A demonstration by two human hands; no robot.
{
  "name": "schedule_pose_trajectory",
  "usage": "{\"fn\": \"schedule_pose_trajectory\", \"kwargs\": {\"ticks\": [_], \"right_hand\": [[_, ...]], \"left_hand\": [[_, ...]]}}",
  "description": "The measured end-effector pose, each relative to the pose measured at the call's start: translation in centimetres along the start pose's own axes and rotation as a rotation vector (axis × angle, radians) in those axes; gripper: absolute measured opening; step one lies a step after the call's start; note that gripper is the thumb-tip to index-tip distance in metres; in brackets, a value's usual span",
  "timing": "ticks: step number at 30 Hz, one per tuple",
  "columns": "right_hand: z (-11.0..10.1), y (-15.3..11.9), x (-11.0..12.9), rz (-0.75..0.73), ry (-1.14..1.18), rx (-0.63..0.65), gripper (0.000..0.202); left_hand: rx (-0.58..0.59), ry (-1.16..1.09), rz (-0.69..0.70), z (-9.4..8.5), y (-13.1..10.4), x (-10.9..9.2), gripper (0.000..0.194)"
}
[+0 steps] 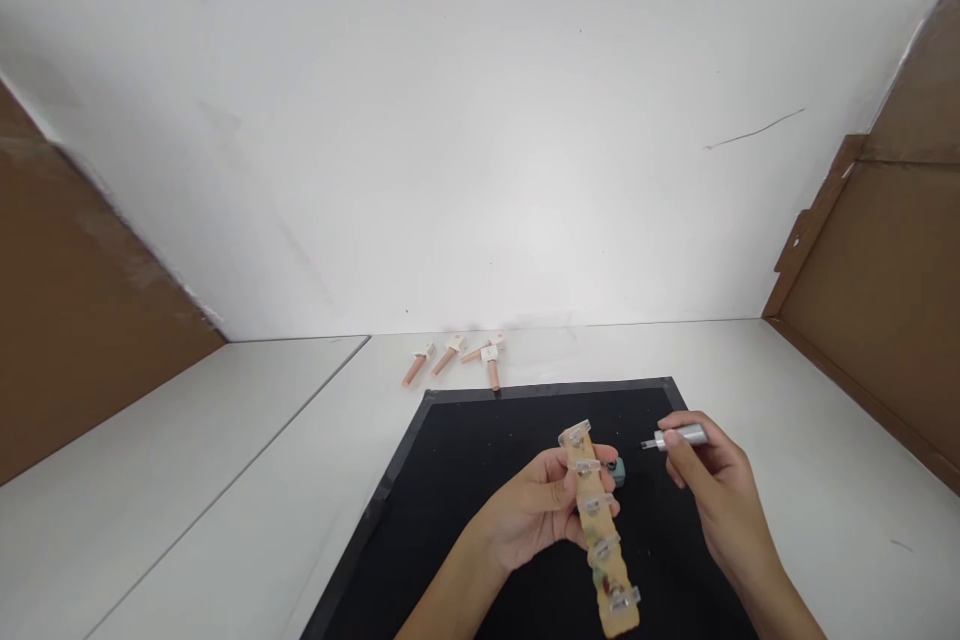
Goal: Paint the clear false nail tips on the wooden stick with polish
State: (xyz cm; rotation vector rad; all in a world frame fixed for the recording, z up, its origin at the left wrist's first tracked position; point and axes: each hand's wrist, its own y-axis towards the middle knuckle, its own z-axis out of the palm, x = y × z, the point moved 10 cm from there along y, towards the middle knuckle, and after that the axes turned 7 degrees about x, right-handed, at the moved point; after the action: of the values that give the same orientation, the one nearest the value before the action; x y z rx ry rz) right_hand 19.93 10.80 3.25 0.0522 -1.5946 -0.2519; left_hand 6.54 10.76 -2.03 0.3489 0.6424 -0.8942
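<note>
My left hand [551, 500] is closed around a long yellowish strip [592, 525] with wavy edges. Several clear plastic clip-like pieces [598, 503] sit crosswise along its length. The strip is tilted, its lower end toward me. Beside the left fingertips is a small teal piece [616, 472]; whether those fingers hold it or it lies on the mat, I cannot tell. To the right, my right hand [709, 480] pinches a short silver-handled tool [682, 437]. The tool's thin dark tip points left toward the strip, apart from it.
A black mat [457, 460] with a grey taped border lies beneath both hands on the white table [247, 490]. Several white-headed pieces with pinkish stems [491, 367] lie behind the mat. Brown cardboard panels [877, 250] stand at both sides, with a white wall [480, 140] at the back.
</note>
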Motion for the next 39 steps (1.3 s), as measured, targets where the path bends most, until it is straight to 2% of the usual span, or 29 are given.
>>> {"fn": "schedule_pose_trajectory", "kwargs": {"ticks": [2, 10, 16, 25, 39], "right_hand": [[0.1, 0.2, -0.1, 0.028, -0.062, 0.019, 0.034], [1.8, 0.7, -2.5, 0.065, -0.237, 0.230, 0.026], [2.9, 0.7, -2.2, 0.052, -0.389, 0.286, 0.023], [3.7, 0.6, -2.5, 0.026, -0.446, 0.336, 0.021], [5.0, 0.4, -3.5, 0.015, -0.592, 0.417, 0.019]], "left_hand": [[-0.014, 0.002, 0.011, 0.0, 0.1, 0.0, 0.036], [-0.093, 0.008, 0.036, -1.0, 0.5, 0.2, 0.030], [-0.127, 0.032, 0.015, -1.0, 0.3, 0.2, 0.036], [-0.043, 0.055, 0.013, 0.2, 0.2, 0.0, 0.036], [0.018, 0.092, 0.010, 0.8, 0.3, 0.0, 0.040]]}}
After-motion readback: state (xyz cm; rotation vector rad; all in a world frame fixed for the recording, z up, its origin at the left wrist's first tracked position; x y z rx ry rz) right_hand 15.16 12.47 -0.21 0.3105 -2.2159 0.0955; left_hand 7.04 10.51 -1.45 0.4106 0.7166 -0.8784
